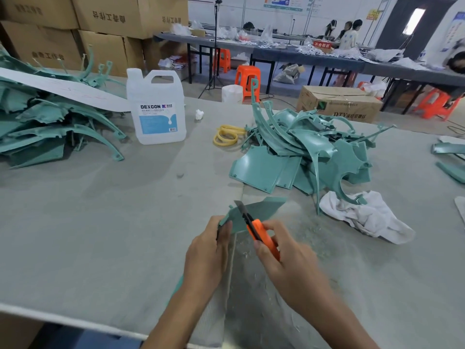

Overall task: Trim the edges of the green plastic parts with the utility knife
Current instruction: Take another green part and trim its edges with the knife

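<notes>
The grey felt-covered table (100, 222) stretched wide in a busy workshop, with stacked cardboard boxes (105, 26) behind it and orange stools (247, 76) farther back. At the near edge, the person's left hand (207, 255) was clamped on the near end of a flat green plastic part (259, 210), holding it tilted up off the felt. The right hand (289, 268) was wrapped tight around the orange utility knife (256, 230), its blade laid against the part's face, close to the left fingers. Fine shavings lay on the felt just beyond the knife. A heap of green parts (314, 152) sat behind and right of the held part, with a white rag (364, 217) at its near side. A second heap (45, 122) lay far left, beside a white jug (157, 107). Yellow rings (226, 137) lay between the jug and the right heap.
</notes>
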